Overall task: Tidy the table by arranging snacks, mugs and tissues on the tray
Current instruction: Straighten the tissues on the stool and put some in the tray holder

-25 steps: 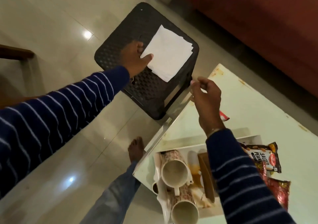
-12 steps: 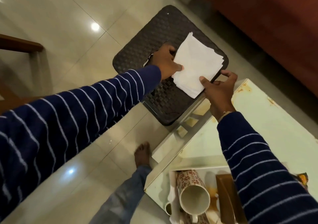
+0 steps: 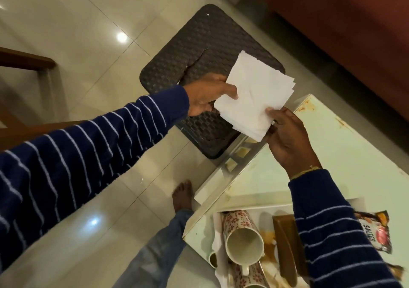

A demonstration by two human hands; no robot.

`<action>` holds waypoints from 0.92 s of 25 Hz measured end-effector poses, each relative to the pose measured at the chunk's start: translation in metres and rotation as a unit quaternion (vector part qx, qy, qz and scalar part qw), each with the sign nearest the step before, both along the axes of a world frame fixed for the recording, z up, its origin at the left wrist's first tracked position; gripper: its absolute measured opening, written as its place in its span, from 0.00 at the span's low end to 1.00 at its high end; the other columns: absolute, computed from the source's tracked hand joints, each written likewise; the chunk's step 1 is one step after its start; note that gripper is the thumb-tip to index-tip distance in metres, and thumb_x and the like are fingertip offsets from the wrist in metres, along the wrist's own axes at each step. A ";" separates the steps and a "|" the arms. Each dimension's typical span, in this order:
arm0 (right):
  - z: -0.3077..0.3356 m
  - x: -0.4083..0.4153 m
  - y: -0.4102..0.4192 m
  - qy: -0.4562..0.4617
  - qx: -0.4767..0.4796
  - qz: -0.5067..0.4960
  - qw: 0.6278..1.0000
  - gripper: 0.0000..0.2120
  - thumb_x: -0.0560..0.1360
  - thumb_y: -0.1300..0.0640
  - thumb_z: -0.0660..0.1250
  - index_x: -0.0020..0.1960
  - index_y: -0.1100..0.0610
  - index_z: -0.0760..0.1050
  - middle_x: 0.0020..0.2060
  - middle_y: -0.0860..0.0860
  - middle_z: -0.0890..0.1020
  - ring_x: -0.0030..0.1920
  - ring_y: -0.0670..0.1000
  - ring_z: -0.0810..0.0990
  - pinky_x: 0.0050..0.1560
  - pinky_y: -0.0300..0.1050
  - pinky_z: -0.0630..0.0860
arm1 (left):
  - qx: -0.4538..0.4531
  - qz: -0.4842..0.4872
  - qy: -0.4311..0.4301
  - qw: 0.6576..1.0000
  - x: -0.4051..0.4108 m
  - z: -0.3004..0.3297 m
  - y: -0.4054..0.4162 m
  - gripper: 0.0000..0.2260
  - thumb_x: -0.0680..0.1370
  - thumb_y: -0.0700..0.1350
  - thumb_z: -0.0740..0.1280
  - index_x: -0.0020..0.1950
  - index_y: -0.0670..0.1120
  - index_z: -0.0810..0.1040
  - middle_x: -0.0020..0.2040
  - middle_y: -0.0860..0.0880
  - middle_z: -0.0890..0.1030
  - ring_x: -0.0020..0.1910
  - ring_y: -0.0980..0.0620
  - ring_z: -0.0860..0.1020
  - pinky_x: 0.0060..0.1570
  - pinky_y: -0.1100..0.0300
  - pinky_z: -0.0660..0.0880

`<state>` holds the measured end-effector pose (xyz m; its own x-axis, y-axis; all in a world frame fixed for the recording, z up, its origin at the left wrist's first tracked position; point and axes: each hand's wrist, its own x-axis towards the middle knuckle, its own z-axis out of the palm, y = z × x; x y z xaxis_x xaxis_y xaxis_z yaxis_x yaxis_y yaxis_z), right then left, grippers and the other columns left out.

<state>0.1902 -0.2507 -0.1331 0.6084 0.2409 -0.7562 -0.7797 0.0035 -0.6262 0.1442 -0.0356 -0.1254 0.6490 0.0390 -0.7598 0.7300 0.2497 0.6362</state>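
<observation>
1. Head view: the tissues (image 3: 254, 97), a white stack, sit at upper centre of the frame, held in the air over the near-right corner of a dark woven stool (image 3: 199, 50). The stack lies flat and tilted like a diamond, its long axis running from lower left to upper right, with the loose fanned edges facing the upper right.
2. The left hand (image 3: 208, 95) pinches the stack's left corner, thumb on top and fingers underneath.
3. The right hand (image 3: 285, 137) grips the lower right corner, thumb on the top sheet and fingers curled below.
4. At lower right, the pale bench (image 3: 345, 154) carries a white tray (image 3: 247, 209), partly covered by the right sleeve.
5. On the tray, a flowered mug (image 3: 242, 234) lies on its side, mouth toward the camera; a second mug (image 3: 250, 279) is cut off by the bottom edge. A brown box (image 3: 285, 243) stands beside them.
6. A snack packet (image 3: 376, 232) lies on the bench just right of the sleeve.
7. A bare foot (image 3: 182, 195) rests on the tiled floor between stool and bench.
8. Half a second ago the stack lay on the stool under both hands; now it is lifted and nearer the bench corner.
</observation>
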 end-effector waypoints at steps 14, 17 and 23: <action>0.063 -0.036 -0.126 -0.049 0.048 0.006 0.998 0.17 0.81 0.67 0.56 0.69 0.68 0.69 0.49 0.67 0.80 0.45 0.63 0.80 0.41 0.43 0.82 | -0.321 -0.037 0.000 0.946 -0.030 0.022 -0.143 0.16 0.74 0.41 0.72 0.62 0.45 0.81 0.64 0.42 0.80 0.63 0.42 0.78 0.63 0.43 0.74; 0.073 -0.046 -0.161 -0.082 -0.021 0.020 0.996 0.16 0.78 0.66 0.62 0.64 0.56 0.78 0.55 0.54 0.85 0.55 0.57 0.84 0.55 0.54 0.82 | -0.264 -0.048 -0.013 0.963 -0.030 0.029 -0.169 0.18 0.77 0.37 0.66 0.67 0.45 0.75 0.65 0.42 0.79 0.63 0.41 0.79 0.58 0.47 0.78; 0.085 -0.069 -0.207 -0.165 -0.100 0.047 0.980 0.14 0.79 0.65 0.61 0.60 0.54 0.79 0.50 0.50 0.86 0.51 0.53 0.85 0.49 0.53 0.84 | -0.214 -0.030 -0.015 0.976 -0.034 0.050 -0.201 0.21 0.79 0.37 0.65 0.72 0.43 0.69 0.66 0.41 0.78 0.63 0.40 0.78 0.59 0.44 0.77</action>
<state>0.1210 -0.4582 -0.0485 0.8103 0.1741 -0.5595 -0.5254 -0.2069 -0.8253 0.1104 -0.2369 -0.0757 0.6620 -0.3171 -0.6791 0.7345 0.4549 0.5035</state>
